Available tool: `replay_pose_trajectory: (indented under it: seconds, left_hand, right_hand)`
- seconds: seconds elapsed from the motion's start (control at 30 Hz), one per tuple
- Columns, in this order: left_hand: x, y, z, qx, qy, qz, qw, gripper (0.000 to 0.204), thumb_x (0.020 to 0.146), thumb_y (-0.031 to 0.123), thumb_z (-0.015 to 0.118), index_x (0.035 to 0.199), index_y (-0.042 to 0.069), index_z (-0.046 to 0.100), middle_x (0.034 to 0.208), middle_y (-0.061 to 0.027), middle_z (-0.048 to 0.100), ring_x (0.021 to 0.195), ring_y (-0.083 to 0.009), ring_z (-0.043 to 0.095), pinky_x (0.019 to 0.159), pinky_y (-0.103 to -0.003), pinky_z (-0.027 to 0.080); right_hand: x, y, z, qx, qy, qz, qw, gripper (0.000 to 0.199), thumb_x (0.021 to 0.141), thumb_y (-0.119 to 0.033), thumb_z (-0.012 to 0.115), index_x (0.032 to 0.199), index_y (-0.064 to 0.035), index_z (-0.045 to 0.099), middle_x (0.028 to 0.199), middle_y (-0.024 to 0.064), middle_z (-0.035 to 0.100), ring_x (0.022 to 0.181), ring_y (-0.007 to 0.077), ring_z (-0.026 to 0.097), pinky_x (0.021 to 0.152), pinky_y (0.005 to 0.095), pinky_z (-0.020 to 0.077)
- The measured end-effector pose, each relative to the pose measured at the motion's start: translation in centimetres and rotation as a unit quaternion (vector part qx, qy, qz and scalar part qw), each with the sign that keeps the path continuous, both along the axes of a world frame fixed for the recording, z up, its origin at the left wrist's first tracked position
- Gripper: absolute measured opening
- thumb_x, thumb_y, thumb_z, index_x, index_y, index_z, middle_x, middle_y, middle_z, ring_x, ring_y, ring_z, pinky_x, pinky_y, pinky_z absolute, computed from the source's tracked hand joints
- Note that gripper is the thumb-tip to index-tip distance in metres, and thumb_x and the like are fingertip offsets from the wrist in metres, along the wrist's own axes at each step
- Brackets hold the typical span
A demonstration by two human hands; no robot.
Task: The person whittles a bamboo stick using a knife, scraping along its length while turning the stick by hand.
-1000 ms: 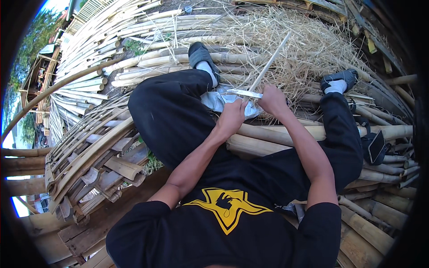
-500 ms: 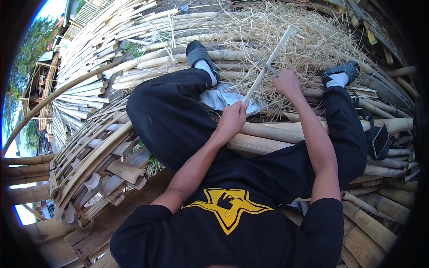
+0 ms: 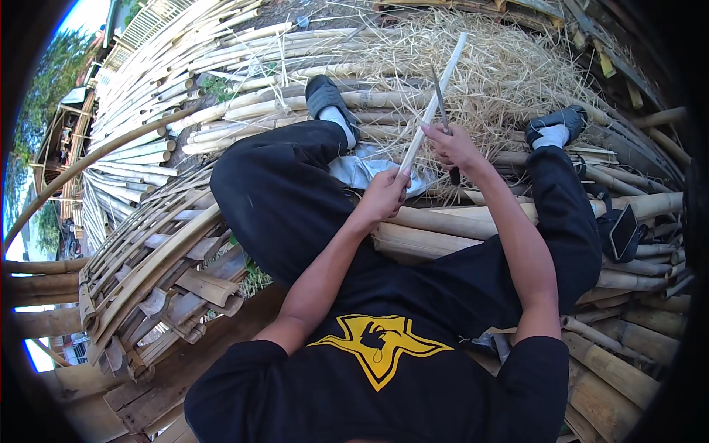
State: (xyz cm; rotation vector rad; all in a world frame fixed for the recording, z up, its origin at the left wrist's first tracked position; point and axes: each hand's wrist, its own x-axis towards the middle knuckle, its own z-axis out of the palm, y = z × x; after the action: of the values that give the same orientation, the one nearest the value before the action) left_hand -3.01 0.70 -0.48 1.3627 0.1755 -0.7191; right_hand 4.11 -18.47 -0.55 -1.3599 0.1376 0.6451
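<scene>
My left hand point(image 3: 385, 195) is closed around the lower end of a pale bamboo strip point(image 3: 439, 100), which slants up and away to the right. In my right hand point(image 3: 456, 148) is a knife point(image 3: 443, 103), its narrow blade pointing away from me and its dark handle end showing below the palm. The blade stands just right of the strip, and my right fingertips reach the strip's edge; whether they press on it I cannot tell. Beneath the strip, a silvery sheet point(image 3: 358, 168) lies between my legs, partly covered by my left hand.
A heap of bamboo shavings point(image 3: 502, 81) spreads ahead and to the right. Long bamboo poles point(image 3: 251, 111) cover the ground beyond my feet. Split bamboo pieces point(image 3: 162, 273) are stacked at my left. A dark pouch with a phone-like device point(image 3: 624, 232) rests beyond my right thigh.
My right hand has turned the knife from lying across the strip to standing nearly alongside it, and moved slightly nearer and left. The strip has tilted a little more upright.
</scene>
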Motion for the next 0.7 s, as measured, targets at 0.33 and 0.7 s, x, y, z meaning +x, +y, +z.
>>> replay_pose_trajectory:
  seconds: [0.33, 0.7]
  left_hand:
    - [0.4, 0.5, 1.1, -0.122, 0.072, 0.040, 0.989, 0.036, 0.100, 0.039, 0.035, 0.080, 0.010, 0.043, 0.051, 0.0079, 0.024, 0.036, -0.0029, 0.018, 0.031, -0.020, 0.016]
    - [0.2, 0.4, 1.2, -0.101, 0.056, 0.029, 0.993, 0.039, 0.099, 0.043, 0.038, 0.076, 0.012, 0.041, 0.051, 0.0072, 0.023, 0.036, -0.0032, 0.017, 0.031, -0.020, 0.015]
  right_hand:
    - [-0.6, 0.4, 0.4, -0.354, -0.290, 0.114, 0.882, 0.053, 0.086, -0.046, 0.057, 0.067, 0.0026, 0.061, 0.050, 0.0122, 0.049, 0.048, 0.0222, 0.046, 0.052, 0.0369, 0.0387]
    - [-2.1, 1.9, 0.9, -0.516, -0.279, 0.138, 0.798, 0.031, 0.078, -0.027, 0.059, 0.075, 0.0029, 0.065, 0.074, 0.0231, 0.063, 0.074, 0.0367, 0.064, 0.071, 0.0448, 0.0510]
